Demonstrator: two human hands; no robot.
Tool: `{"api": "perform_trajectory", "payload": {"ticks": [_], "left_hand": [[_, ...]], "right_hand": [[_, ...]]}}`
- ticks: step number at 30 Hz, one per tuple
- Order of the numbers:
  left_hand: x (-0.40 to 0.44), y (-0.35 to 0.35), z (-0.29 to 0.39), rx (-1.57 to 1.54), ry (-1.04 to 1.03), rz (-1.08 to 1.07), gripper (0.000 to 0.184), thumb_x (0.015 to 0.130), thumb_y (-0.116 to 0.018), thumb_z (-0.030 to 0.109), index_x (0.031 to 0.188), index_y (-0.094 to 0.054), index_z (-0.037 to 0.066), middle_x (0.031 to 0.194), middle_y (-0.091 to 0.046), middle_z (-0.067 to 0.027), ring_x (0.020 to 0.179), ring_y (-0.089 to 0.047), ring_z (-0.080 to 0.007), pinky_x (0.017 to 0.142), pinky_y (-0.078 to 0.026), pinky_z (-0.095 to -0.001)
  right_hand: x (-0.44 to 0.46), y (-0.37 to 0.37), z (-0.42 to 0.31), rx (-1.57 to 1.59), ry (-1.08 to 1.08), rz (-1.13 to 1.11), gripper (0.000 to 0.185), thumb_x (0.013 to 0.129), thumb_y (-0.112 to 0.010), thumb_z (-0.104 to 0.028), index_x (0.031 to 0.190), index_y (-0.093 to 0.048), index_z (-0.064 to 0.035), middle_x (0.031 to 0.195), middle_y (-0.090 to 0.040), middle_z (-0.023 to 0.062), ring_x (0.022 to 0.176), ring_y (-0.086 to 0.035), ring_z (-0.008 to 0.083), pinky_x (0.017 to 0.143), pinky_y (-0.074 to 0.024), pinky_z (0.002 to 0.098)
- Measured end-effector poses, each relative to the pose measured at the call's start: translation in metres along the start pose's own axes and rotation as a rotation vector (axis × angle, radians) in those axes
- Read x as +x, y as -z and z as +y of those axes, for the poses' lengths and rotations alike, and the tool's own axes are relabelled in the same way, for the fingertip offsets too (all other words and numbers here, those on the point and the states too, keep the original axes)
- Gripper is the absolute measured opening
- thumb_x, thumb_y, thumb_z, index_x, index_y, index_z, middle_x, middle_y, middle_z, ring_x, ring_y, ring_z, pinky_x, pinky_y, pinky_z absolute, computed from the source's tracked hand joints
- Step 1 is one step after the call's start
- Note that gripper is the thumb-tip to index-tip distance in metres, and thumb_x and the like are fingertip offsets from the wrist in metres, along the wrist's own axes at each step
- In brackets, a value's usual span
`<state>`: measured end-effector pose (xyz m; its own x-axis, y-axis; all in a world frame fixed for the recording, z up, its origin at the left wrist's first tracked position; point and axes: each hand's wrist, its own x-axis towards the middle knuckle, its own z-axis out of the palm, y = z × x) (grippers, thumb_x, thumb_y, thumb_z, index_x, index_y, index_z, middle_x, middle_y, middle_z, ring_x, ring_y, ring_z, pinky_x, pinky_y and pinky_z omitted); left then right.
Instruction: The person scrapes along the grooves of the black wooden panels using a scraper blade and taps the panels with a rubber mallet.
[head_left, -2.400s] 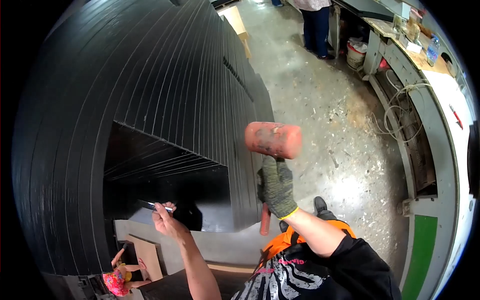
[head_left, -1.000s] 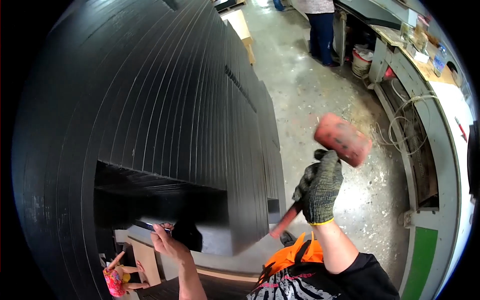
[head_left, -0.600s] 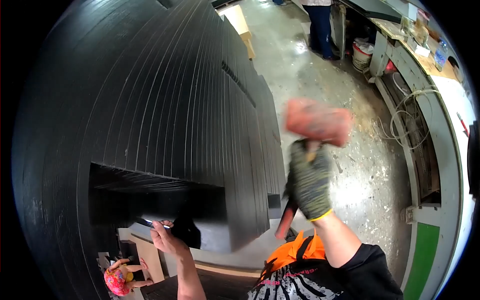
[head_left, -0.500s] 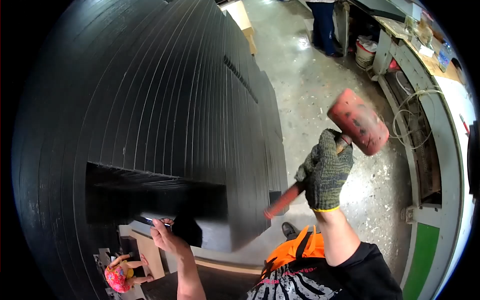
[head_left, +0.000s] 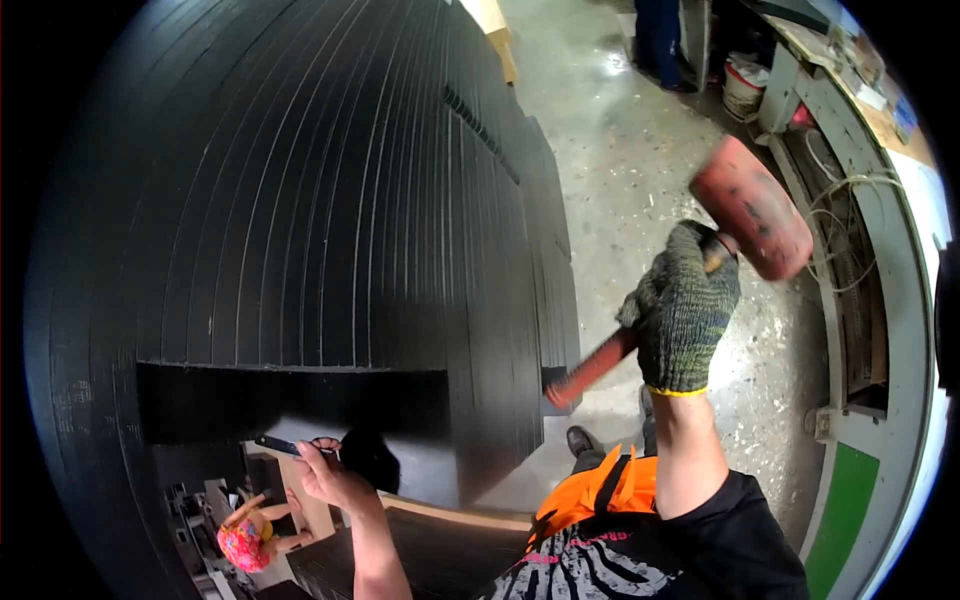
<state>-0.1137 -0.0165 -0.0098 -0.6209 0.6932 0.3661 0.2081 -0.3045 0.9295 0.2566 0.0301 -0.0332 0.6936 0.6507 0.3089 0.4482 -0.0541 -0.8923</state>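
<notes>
Person wears mottled grey-green knit glove (head_left: 682, 335) with yellow cuff edge (head_left: 680, 392) on right hand (head_left: 688, 305) | black shirt (head_left: 765, 565), short sleeves (head_left: 735, 505), pale streaked print (head_left: 610, 575) | orange waist cloth (head_left: 580, 505) | dark shoe (head_left: 580, 441)

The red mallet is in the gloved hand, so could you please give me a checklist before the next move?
1. Red mallet firmly gripped: ok, right hand closed round its handle.
2. Mallet head clear of the black panels: ok, apart from them.
3. Small dark tool held: ok, in the left hand.
4. Left hand gloved: not ok, bare.
5. Tool's tip touching a panel: cannot tell.
</notes>
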Motion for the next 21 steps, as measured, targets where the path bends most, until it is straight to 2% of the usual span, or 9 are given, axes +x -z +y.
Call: {"api": "perform_trajectory", "payload": {"ticks": [3, 5, 6, 8, 11, 14, 17, 19, 21], "left_hand": [[0.001, 0.003, -0.001, 0.025, -0.034, -0.016, 0.031, 0.097, -0.057, 0.029, 0.076, -0.054, 0.005, 0.067, -0.055, -0.0018, 0.062, -0.046, -0.0073, 0.059, -0.038, -0.0219], [0.003, 0.008, -0.004, 0.027, -0.055, -0.030, 0.029, 0.096, -0.059, 0.027, 0.077, -0.054, 0.005, 0.069, -0.055, -0.0022, 0.064, -0.048, -0.0083, 0.060, -0.039, -0.0216], [0.004, 0.002, -0.007, -0.085, 0.018, 0.128, 0.026, 0.095, -0.061, 0.023, 0.078, -0.055, 0.005, 0.072, -0.056, -0.0028, 0.067, -0.049, -0.0087, 0.062, -0.040, -0.0209], [0.005, 0.011, -0.007, -0.061, 0.017, -0.005, 0.022, 0.094, -0.062, 0.020, 0.080, -0.056, 0.005, 0.074, -0.056, -0.0030, 0.069, -0.050, -0.0089, 0.064, -0.042, -0.0200], [0.008, 0.015, -0.012, -0.071, 0.030, 0.003, 0.022, 0.095, -0.061, 0.021, 0.082, -0.057, 0.004, 0.074, -0.057, -0.0027, 0.068, -0.051, -0.0086, 0.063, -0.042, -0.0196], [0.005, 0.009, -0.009, -0.065, 0.039, 0.024, 0.023, 0.095, -0.061, 0.023, 0.080, -0.056, 0.005, 0.073, -0.057, -0.0022, 0.067, -0.050, -0.0078, 0.062, -0.041, -0.0203], [0.005, 0.011, -0.007, -0.054, 0.021, 0.020, 0.025, 0.095, -0.061, 0.025, 0.080, -0.054, 0.006, 0.072, -0.056, -0.0022, 0.067, -0.050, -0.0078, 0.062, -0.041, -0.0208], [0.004, 0.010, -0.007, -0.037, 0.008, 0.006, 0.027, 0.095, -0.061, 0.027, 0.079, -0.054, 0.006, 0.071, -0.056, -0.0024, 0.067, -0.049, -0.0079, 0.062, -0.040, -0.0210], [0.003, 0.010, -0.001, -0.008, 0.012, -0.026, 0.029, 0.095, -0.061, 0.029, 0.079, -0.053, 0.006, 0.071, -0.056, -0.0025, 0.066, -0.048, -0.0081, 0.062, -0.039, -0.0212]], "right_hand": [[-0.056, -0.059, 0.016, -0.647, 0.318, -0.336, 0.019, 0.086, -0.054, -0.011, 0.104, -0.054, -0.0037, 0.091, -0.052, 0.0146, 0.082, -0.055, 0.0203, 0.070, -0.0458, 0.0357], [-0.092, -0.102, -0.020, 0.238, -0.032, -0.430, 0.040, 0.084, -0.052, -0.008, 0.123, -0.046, -0.0004, 0.100, -0.054, 0.0193, 0.090, -0.054, 0.0321, 0.075, -0.0447, 0.0391], [-0.079, -0.094, -0.016, 0.246, -0.046, -0.517, 0.038, 0.085, -0.052, -0.007, 0.122, -0.047, -0.0005, 0.099, -0.054, 0.0196, 0.090, -0.054, 0.0335, 0.075, -0.0447, 0.0394], [-0.053, -0.072, -0.006, 0.257, -0.058, -0.732, 0.035, 0.085, -0.051, -0.006, 0.120, -0.048, -0.0008, 0.096, -0.056, 0.0200, 0.090, -0.054, 0.0363, 0.075, -0.0447, 0.0399], [-0.019, -0.048, 0.008, 0.328, 0.070, -0.299, 0.015, 0.089, -0.056, -0.013, 0.097, -0.052, -0.0015, 0.077, -0.053, 0.0136, 0.068, -0.057, 0.0277, 0.062, -0.0462, 0.0394], [0.018, -0.011, -0.017, 0.620, -0.489, -0.089, 0.024, 0.093, -0.050, -0.024, 0.075, -0.046, -0.0081, 0.053, -0.044, 0.0011, 0.039, -0.043, 0.0141, 0.038, -0.0407, 0.0341], [0.006, -0.034, -0.004, 0.417, -0.441, -0.012, 0.016, 0.088, -0.047, -0.009, 0.075, -0.039, -0.0054, 0.062, -0.040, 0.0066, 0.053, -0.044, 0.0230, 0.054, -0.0402, 0.0373], [-0.059, -0.091, 0.016, 0.067, 0.037, -0.292, 0.024, 0.082, -0.052, -0.006, 0.103, -0.039, -0.0034, 0.076, -0.050, 0.0180, 0.070, -0.051, 0.0357, 0.062, -0.0427, 0.0443], [-0.088, -0.112, 0.005, 0.436, -0.037, -0.595, 0.057, 0.077, -0.057, -0.003, 0.131, -0.039, -0.0015, 0.091, -0.061, 0.0295, 0.087, -0.057, 0.0483, 0.070, -0.0453, 0.0513]]}}
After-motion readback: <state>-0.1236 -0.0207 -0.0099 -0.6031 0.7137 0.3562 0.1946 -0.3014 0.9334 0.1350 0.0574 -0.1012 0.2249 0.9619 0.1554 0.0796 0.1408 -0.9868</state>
